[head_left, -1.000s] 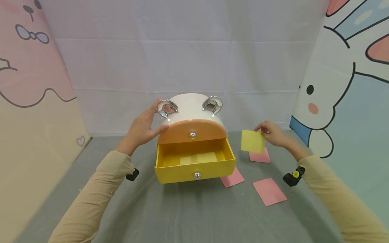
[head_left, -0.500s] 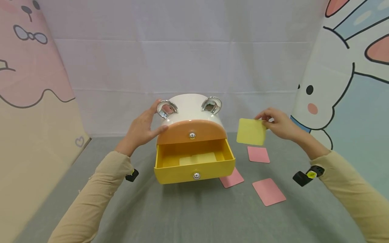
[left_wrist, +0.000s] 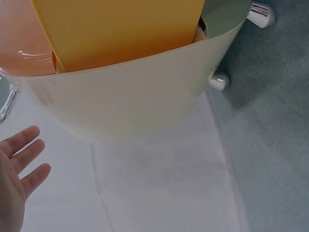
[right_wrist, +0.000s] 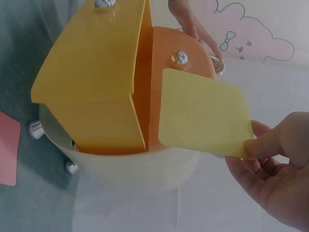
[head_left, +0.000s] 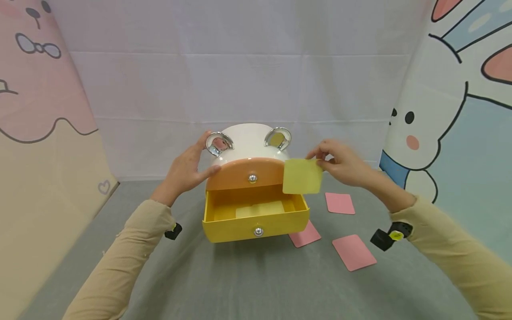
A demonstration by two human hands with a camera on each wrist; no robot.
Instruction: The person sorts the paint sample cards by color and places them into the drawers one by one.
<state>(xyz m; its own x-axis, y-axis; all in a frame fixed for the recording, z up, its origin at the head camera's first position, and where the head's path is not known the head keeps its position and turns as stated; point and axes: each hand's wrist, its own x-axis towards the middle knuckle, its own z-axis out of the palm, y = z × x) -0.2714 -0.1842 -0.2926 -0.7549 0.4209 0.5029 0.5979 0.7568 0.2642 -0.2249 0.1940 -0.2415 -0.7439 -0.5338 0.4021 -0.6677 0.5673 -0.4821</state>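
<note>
A small white drawer box (head_left: pixel 249 141) with two chrome ears stands on the grey cloth. Its orange upper drawer (head_left: pixel 236 174) is closed, and the yellow lower drawer (head_left: pixel 232 232) is pulled out with pale yellow paper (head_left: pixel 260 209) lying inside. My left hand (head_left: pixel 186 171) rests on the box's left side by the ear, thumb near the orange front, fingers extended in the left wrist view. Between thumb and fingers, my right hand (head_left: pixel 344 163) pinches a yellow card (right_wrist: pixel 205 112) by its corner. That card hangs above the right end of the open drawer, partly covering the orange front.
Three pink cards lie on the cloth: one card (head_left: pixel 340 203) right of the box, another card (head_left: pixel 354 252) nearer the front, and a third card (head_left: pixel 305 234) partly under the drawer. A white curtain (head_left: pixel 340 89) hangs behind.
My right hand has lifted the yellow card from above the far pink card, then carried it left to the drawer. My left hand and the box have stayed in place.
</note>
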